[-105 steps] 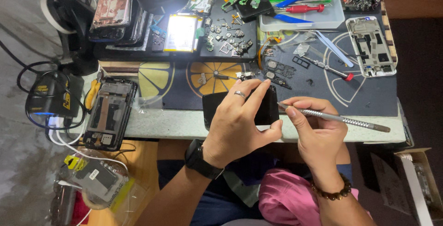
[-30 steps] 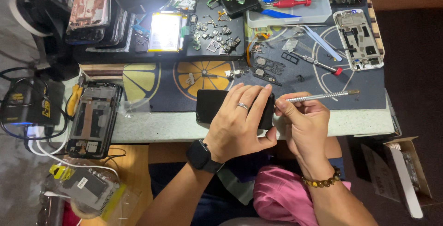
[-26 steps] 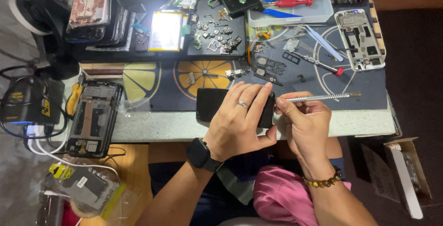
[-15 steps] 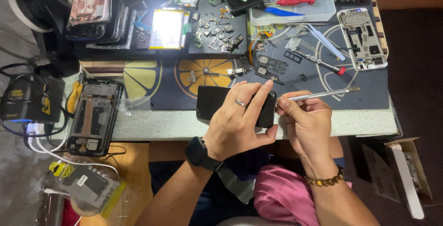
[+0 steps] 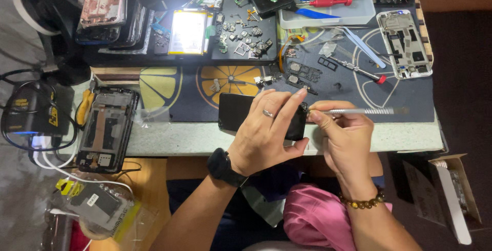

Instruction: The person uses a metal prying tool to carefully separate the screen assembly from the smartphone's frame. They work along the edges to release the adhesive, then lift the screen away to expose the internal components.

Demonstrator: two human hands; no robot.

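Phone [image 5: 241, 112], black and closed-looking, sits at the middle of the frame, resting on the near edge of the table [image 5: 195, 139] under my left hand [image 5: 269, 133]. My left fingers [image 5: 287, 108] lie across its right end, thumb below, gripping the body. My right hand [image 5: 346, 138] pinches a thin metal tool [image 5: 359, 111] between thumb and fingertips, its tip touching the phone's right edge. I judge the work to be at an early stage: the tool is at the seam, but no gap or lifted panel shows, so the opening is yet to be done. An opened phone frame [image 5: 105, 129] lies at middle left, loose small parts [image 5: 241, 41] at top centre. Compared with half a second ago, little differs: the tool lies slightly flatter, and both hands keep the same grip.
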